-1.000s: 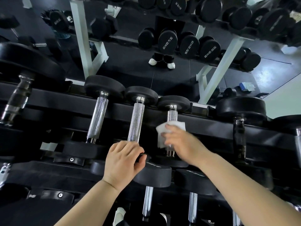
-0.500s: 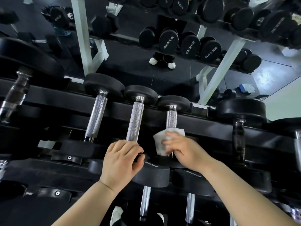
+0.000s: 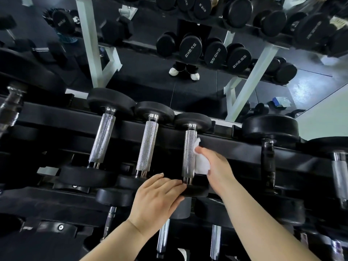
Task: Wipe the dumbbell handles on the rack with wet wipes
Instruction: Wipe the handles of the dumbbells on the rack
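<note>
Right hand point(image 3: 216, 170) is clutching wet wipe point(image 3: 201, 165) against one knurled handle point(image 3: 189, 153); left hand point(image 3: 157, 197) is resting flat on dumbbell head point(image 3: 197, 191); other handles possibly pending.

Both bare forearms reach up from the bottom edge. The left hand point(image 3: 158, 196) lies palm down, its fingers nearly straight and close together, their tips on a dumbbell point(image 3: 196, 192) end. The right hand point(image 3: 216, 170), just above and to the right, curls its fingers round a wipe point(image 3: 202, 164).
</note>
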Demonstrator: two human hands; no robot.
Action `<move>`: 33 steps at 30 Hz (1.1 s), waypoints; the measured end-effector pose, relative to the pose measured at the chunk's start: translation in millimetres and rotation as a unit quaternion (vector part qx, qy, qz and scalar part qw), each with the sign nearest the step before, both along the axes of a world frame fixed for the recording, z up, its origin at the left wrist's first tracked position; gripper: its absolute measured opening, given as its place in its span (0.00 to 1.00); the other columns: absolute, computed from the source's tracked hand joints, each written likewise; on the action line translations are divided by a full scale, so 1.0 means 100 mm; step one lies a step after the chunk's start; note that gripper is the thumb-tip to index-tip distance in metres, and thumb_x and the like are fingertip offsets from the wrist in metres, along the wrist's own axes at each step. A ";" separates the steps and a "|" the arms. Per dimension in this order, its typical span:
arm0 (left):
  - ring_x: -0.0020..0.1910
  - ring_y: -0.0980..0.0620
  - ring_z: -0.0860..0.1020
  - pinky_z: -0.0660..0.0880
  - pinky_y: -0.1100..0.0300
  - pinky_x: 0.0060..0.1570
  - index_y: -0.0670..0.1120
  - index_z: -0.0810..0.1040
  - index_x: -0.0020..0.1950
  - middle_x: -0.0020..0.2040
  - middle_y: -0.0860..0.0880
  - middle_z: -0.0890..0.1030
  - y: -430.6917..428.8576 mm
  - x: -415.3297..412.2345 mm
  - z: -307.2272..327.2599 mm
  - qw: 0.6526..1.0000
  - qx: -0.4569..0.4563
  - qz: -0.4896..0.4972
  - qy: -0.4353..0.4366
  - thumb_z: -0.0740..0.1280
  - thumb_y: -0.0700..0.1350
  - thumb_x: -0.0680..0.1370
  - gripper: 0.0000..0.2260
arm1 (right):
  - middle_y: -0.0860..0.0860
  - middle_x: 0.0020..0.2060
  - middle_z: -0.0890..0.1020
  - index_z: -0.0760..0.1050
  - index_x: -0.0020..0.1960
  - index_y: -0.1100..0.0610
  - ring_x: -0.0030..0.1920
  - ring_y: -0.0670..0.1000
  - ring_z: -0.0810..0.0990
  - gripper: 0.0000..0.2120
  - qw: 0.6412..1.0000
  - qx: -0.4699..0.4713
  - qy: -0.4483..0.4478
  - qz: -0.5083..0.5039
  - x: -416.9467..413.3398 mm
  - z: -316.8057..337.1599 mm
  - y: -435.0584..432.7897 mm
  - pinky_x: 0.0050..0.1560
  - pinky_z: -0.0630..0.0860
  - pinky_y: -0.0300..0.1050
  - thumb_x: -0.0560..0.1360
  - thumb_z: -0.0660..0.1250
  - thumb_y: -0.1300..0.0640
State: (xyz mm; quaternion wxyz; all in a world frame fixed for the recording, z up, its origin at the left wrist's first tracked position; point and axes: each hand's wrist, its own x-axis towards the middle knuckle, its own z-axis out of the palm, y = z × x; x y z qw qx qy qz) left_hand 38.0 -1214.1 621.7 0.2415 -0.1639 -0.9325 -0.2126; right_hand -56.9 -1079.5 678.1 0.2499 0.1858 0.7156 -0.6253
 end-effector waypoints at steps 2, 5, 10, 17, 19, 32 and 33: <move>0.38 0.59 0.81 0.70 0.63 0.53 0.50 0.85 0.41 0.41 0.57 0.84 0.01 -0.01 0.01 1.000 0.000 0.008 -0.007 0.63 0.50 0.72 0.11 | 0.46 0.34 0.80 0.78 0.36 0.55 0.38 0.45 0.76 0.13 0.998 0.039 -0.012 0.043 0.05 -0.04 0.10 0.38 0.69 0.37 0.76 0.61 0.52; 0.39 0.60 0.79 0.70 0.63 0.53 0.50 0.84 0.41 0.41 0.57 0.83 0.02 -0.01 0.01 1.000 0.006 0.014 -0.001 0.63 0.49 0.71 0.10 | 0.48 0.35 0.78 0.75 0.37 0.55 0.39 0.47 0.75 0.10 0.996 0.078 -0.005 0.039 -0.03 -0.07 0.08 0.37 0.67 0.37 0.75 0.64 0.54; 0.39 0.58 0.81 0.70 0.62 0.52 0.49 0.84 0.42 0.42 0.57 0.83 0.01 -0.01 0.02 1.000 0.006 0.007 -0.006 0.63 0.49 0.72 0.10 | 0.48 0.42 0.78 0.75 0.50 0.55 0.45 0.49 0.77 0.06 0.997 -0.008 0.038 -0.066 -0.29 -0.13 -0.12 0.46 0.73 0.41 0.73 0.65 0.62; 0.39 0.58 0.81 0.70 0.63 0.52 0.50 0.84 0.42 0.42 0.57 0.83 0.01 -0.01 0.02 1.000 0.003 0.009 -0.009 0.63 0.49 0.72 0.10 | 0.50 0.37 0.78 0.76 0.42 0.55 0.36 0.47 0.75 0.05 0.995 0.078 -0.024 0.054 -0.06 -0.25 0.06 0.33 0.70 0.39 0.76 0.63 0.58; 0.39 0.58 0.81 0.69 0.63 0.52 0.49 0.84 0.42 0.42 0.57 0.83 0.02 -0.01 0.03 1.000 0.000 0.008 -0.010 0.63 0.49 0.72 0.10 | 0.49 0.36 0.78 0.76 0.44 0.56 0.35 0.48 0.75 0.05 0.996 0.079 -0.014 0.048 -0.14 -0.20 0.03 0.34 0.71 0.40 0.76 0.63 0.57; 0.38 0.57 0.82 0.70 0.63 0.51 0.49 0.84 0.42 0.42 0.56 0.83 0.01 0.00 0.04 1.000 0.000 0.008 -0.012 0.63 0.49 0.72 0.10 | 0.47 0.30 0.71 0.76 0.42 0.55 0.38 0.49 0.70 0.08 0.979 0.147 0.138 0.018 -0.11 -0.16 0.13 0.32 0.65 0.36 0.76 0.59 0.62; 0.38 0.57 0.82 0.70 0.63 0.50 0.49 0.84 0.42 0.42 0.56 0.83 0.01 0.00 0.04 1.000 0.000 0.007 -0.014 0.63 0.49 0.72 0.10 | 0.43 0.34 0.73 0.76 0.45 0.51 0.39 0.45 0.72 0.11 0.967 0.135 0.213 0.029 -0.13 -0.10 0.11 0.36 0.68 0.31 0.78 0.58 0.62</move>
